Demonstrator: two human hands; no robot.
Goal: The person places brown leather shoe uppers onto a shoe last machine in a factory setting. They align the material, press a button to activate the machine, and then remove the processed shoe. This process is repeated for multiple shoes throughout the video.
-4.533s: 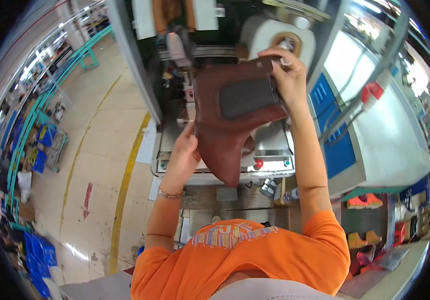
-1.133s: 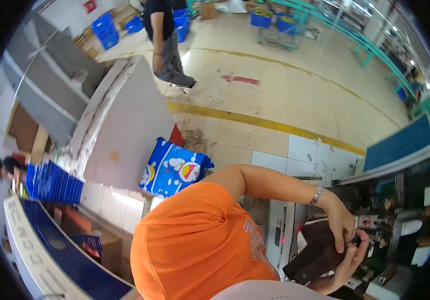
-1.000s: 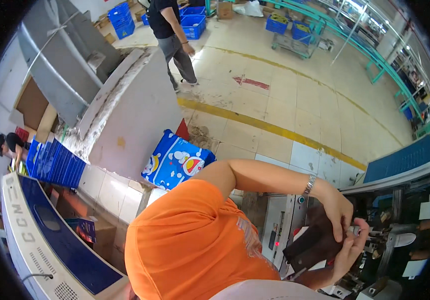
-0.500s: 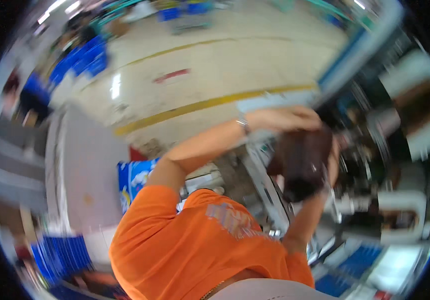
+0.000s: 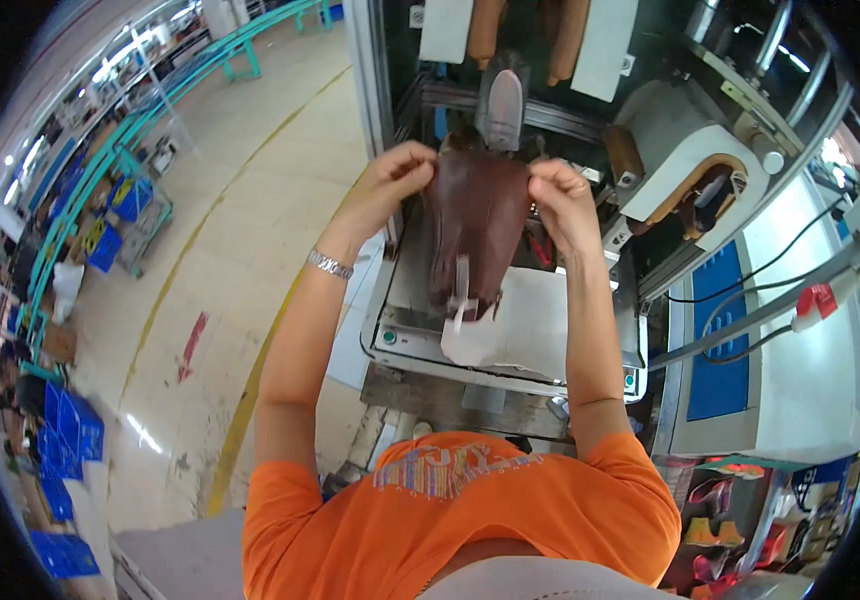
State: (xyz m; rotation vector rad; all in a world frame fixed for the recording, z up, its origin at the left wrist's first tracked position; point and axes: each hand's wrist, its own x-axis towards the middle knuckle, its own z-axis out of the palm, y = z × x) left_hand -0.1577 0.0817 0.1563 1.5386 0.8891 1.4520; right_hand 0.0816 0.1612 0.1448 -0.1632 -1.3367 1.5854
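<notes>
A dark brown leather boot upper [image 5: 478, 215] hangs between my two hands over the machine's bed, with a pale strip at its near end. My left hand [image 5: 400, 178] pinches its far left edge between thumb and fingers. At the opposite edge, my right hand [image 5: 562, 200] grips the leather the same way. Just beyond the far edge stands a grey, rounded upright form [image 5: 503, 105] of the machine. Whether the leather touches that form or only lies in front of it, I cannot tell.
Brown padded jaws [image 5: 625, 155] and a white curved arm [image 5: 695, 170] flank the form. Below the leather is a white pad [image 5: 525, 335] on the machine bed with green buttons. A blue-and-white cabinet [image 5: 720, 340] and cables stand right. Blue crates [image 5: 68, 435] are far left.
My view has swung round to face the machine. The boot upper, earlier bunched and blurred between my hands, is now spread between them in front of the upright form.
</notes>
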